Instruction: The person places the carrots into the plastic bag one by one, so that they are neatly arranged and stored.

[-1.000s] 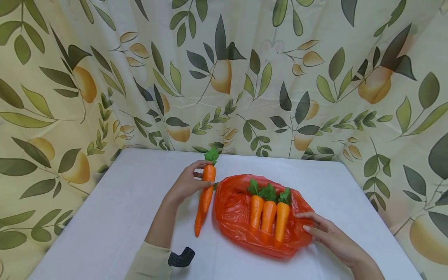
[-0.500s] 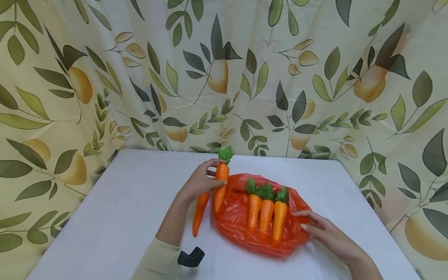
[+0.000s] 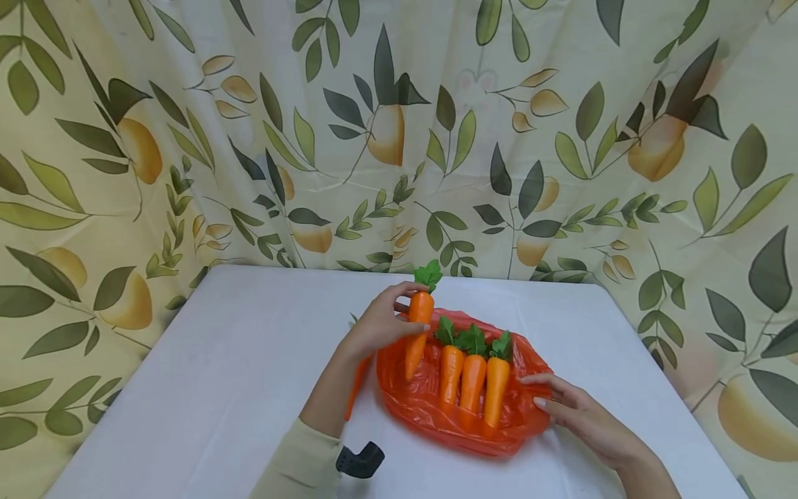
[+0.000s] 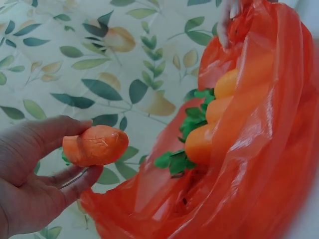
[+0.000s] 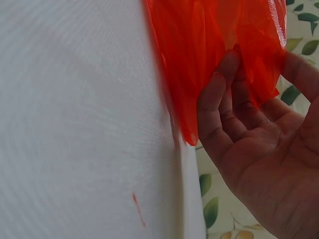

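Note:
My left hand [image 3: 380, 322] pinches an orange carrot [image 3: 420, 305] with green leaves by its upper part, tip pointing down, over the left side of a red plastic bag [image 3: 394, 388]. In the left wrist view, the held carrot [image 4: 99, 145] appears end-on between thumb and fingers, apart from the bag. Three more carrots lie side by side in the bag, leaves toward the back; the rightmost carrot [image 3: 497, 381] is nearest my right hand [image 3: 582, 416]. That hand holds the bag's right edge, its fingers [image 5: 212, 94] curled at the red plastic [image 5: 189, 59].
Another carrot [image 3: 356, 394] lies on the white table [image 3: 237, 374] left of the bag, mostly hidden behind my left forearm. A black strap device [image 3: 360, 460] sits at the left wrist. A leaf-and-fruit patterned curtain [image 3: 349, 173] hangs behind and beside the table.
My left hand has carried its carrot rightward, from beside the bag to over its left side. The carrot left on the table is now more covered by the forearm. My right hand stays at the bag.

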`<act>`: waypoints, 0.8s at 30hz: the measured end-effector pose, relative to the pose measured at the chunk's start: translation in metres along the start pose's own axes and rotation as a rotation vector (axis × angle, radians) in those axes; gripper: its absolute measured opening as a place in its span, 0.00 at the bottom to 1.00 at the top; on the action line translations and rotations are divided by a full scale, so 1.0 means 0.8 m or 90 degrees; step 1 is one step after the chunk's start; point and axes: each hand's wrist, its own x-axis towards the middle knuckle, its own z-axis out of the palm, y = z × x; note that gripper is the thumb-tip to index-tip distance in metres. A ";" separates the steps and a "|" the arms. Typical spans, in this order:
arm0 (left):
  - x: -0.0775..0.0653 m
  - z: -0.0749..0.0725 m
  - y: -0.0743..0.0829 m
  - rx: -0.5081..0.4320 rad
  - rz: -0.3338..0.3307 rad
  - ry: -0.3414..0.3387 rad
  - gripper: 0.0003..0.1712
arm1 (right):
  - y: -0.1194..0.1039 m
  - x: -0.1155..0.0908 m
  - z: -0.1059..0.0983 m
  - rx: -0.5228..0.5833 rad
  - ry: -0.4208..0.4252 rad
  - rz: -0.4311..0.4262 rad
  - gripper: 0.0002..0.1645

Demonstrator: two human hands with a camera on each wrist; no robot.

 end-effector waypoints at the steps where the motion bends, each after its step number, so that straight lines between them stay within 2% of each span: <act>1: 0.001 0.003 0.000 0.001 0.004 -0.001 0.34 | 0.000 0.000 0.000 -0.001 0.001 0.001 0.25; 8: 0.005 0.027 -0.002 -0.023 0.011 -0.008 0.34 | -0.001 -0.001 0.000 -0.005 0.007 0.008 0.26; 17: 0.007 0.061 0.009 -0.030 0.019 -0.011 0.35 | -0.003 -0.002 0.001 -0.010 0.015 0.007 0.27; 21: 0.010 0.078 0.000 -0.031 0.017 -0.014 0.35 | -0.005 -0.003 0.001 -0.010 0.014 0.009 0.27; 24: 0.011 0.085 -0.011 -0.023 0.001 -0.007 0.35 | -0.006 -0.003 0.003 -0.008 0.010 0.009 0.27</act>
